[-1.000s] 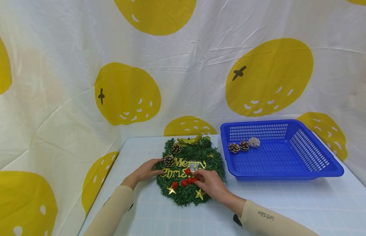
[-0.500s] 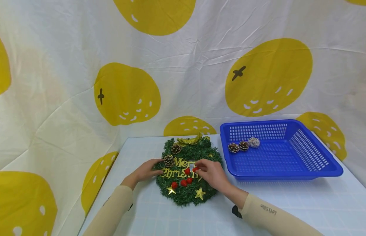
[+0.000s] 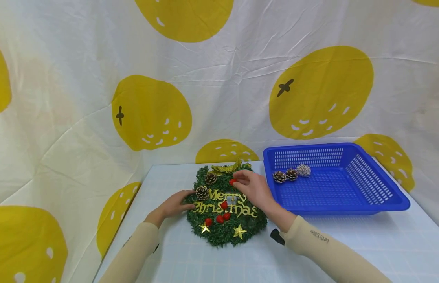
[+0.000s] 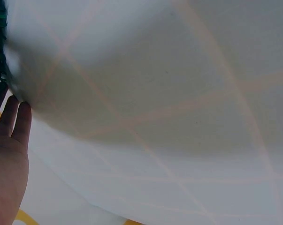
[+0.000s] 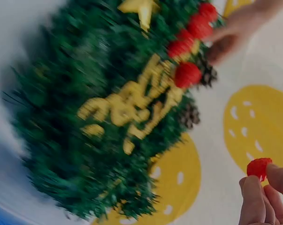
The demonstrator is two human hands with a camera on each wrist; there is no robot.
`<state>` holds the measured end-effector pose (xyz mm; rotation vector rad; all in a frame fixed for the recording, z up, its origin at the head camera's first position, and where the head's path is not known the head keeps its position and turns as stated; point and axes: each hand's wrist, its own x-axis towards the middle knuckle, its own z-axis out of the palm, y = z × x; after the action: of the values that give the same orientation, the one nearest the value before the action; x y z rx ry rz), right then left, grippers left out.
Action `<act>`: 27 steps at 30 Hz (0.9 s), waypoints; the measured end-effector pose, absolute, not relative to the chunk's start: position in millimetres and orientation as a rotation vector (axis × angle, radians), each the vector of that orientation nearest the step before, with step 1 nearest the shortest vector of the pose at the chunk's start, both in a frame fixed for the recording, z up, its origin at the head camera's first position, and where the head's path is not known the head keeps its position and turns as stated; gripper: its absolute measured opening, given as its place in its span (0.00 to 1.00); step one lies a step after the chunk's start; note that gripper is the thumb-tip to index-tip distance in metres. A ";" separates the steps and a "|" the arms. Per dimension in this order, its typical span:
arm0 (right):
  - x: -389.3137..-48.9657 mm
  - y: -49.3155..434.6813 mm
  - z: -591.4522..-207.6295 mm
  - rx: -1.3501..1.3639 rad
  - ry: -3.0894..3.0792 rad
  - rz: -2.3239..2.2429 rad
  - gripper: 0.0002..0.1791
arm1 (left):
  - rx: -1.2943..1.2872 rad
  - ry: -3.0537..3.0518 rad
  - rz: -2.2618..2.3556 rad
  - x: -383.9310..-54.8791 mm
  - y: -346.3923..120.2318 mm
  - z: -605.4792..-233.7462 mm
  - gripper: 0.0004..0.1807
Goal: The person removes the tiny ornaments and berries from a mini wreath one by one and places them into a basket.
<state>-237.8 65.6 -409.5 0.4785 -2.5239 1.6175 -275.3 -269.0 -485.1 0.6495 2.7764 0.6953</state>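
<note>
Toward the wreath's point(image 3: 222, 237) twelve o'clock, my right grip point(image 3: 255, 188) pinches a light-looking berry point(image 5: 259, 168), best side-held; left grip point(image 3: 175, 203) spreads empty at nine.

Hands: 2, L hand point(image 3: 174, 204) & R hand point(image 3: 256, 189)
Wreath point(image 3: 223, 239): 1
Red balls point(image 3: 224, 205): 5 tot.; 4 sit on wreath, R hand pinches 1
Blue bskt point(image 3: 346, 209): 1
Brown pinecones point(image 3: 202, 193): 4 tot.; 2 dot wreath, 2 lie in bskt
Pale ball point(image 3: 303, 170): 1, in bskt
Gold stars point(image 3: 239, 232): 2 show clearly; other gold bits too sm. to tell
Gold words point(image 5: 117, 107): 2, "Merry" & "Christmas"
Gold bow point(image 3: 225, 169): 1
</note>
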 end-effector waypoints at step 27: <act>-308.7 144.2 -349.0 0.125 -2.506 1.507 0.20 | 0.655 2.767 0.704 -275.1 -270.3 -484.4 0.36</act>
<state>-308.7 144.2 -349.0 0.1251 -2.5064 1.5067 -275.1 -270.3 -484.4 0.6552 2.7671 0.7043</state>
